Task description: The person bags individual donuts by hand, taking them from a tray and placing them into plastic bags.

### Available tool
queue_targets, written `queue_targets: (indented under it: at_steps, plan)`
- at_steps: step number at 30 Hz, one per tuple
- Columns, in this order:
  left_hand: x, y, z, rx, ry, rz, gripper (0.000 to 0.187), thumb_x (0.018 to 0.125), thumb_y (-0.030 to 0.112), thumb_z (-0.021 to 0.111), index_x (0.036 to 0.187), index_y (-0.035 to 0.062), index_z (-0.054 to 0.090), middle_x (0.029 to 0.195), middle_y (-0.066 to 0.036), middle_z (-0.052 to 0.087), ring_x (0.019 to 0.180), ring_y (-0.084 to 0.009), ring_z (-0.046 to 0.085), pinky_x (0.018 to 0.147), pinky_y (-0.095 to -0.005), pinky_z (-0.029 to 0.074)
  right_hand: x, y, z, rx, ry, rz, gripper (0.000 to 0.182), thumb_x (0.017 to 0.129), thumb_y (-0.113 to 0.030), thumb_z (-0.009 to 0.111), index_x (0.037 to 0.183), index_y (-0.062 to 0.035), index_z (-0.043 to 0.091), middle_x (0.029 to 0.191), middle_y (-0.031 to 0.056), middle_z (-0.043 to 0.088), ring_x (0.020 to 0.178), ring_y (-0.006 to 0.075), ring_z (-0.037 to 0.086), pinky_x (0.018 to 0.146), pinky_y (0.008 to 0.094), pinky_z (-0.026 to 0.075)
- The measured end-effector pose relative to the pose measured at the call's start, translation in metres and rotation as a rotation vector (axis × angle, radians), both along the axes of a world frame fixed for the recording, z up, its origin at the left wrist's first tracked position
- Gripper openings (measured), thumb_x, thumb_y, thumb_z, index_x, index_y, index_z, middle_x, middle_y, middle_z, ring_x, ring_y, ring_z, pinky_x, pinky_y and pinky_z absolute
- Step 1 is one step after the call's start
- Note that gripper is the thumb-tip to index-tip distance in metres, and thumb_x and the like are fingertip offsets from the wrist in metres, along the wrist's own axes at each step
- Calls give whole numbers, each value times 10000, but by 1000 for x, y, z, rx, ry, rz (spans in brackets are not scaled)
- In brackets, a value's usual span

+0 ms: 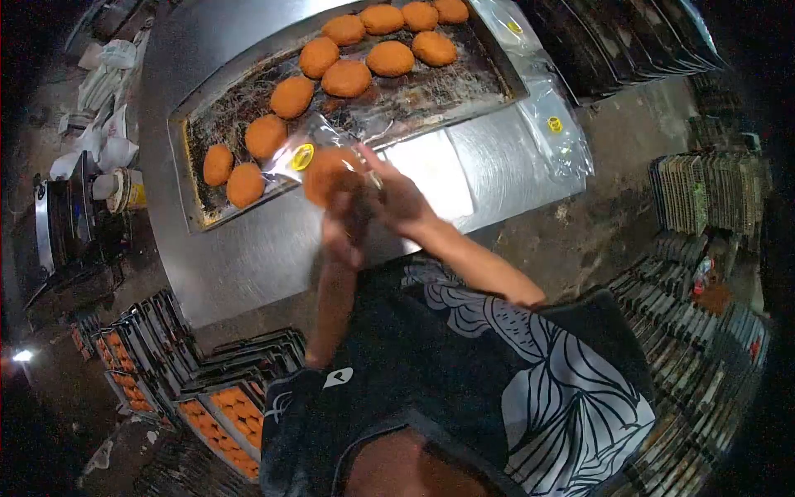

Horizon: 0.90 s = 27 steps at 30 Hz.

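A round orange-brown bun (325,178) is held up in front of me over the near edge of the metal table. Around it is a clear plastic bag with a yellow label (302,157). My left hand (346,232) is closed around the bun's lower side, its fingers partly in shadow and blurred. From the right, my right hand (397,197) grips the bag close beside the bun, also smeared by motion. Just beyond my hands, more buns (346,79) sit in rows on a dark, greasy baking tray (190,203).
The steel table (240,282) carries the tray. Clear bags with yellow labels (555,124) lie at its right edge. Stacked dark trays (613,41) stand at the upper right, more racks (679,331) at the right. Trays of buns (219,427) are at the lower left.
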State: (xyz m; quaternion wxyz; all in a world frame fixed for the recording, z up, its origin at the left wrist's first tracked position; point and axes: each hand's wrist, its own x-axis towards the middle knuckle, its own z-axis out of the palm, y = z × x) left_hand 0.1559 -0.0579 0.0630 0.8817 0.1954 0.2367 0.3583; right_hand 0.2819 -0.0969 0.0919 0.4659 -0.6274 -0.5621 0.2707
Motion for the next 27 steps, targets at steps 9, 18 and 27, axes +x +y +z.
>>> queue_targets:
  at_steps: [9,18,27]
  plan:
    - [16,-53,-80,1614,977,-317,166,697,107,611,842,42,562,797,-87,545,799,-262,521,721,-353,434,62,114,68,420,-268,-256,276,748,-239,531,930,-34,567,804,187,580,745,330,558,665,389,440]
    - [10,-35,-113,1860,913,-269,112,700,117,556,793,60,530,855,-103,529,808,-284,515,662,-359,439,26,-99,-16,-478,237,234,178,746,-177,601,735,-10,539,619,98,521,570,163,483,544,331,401]
    - [22,-36,4,986,765,-376,189,755,156,591,860,-1,589,817,-114,585,767,-207,568,662,-282,444,23,-85,-23,-126,229,153,174,781,-100,544,919,6,550,815,141,575,714,224,560,632,315,434]
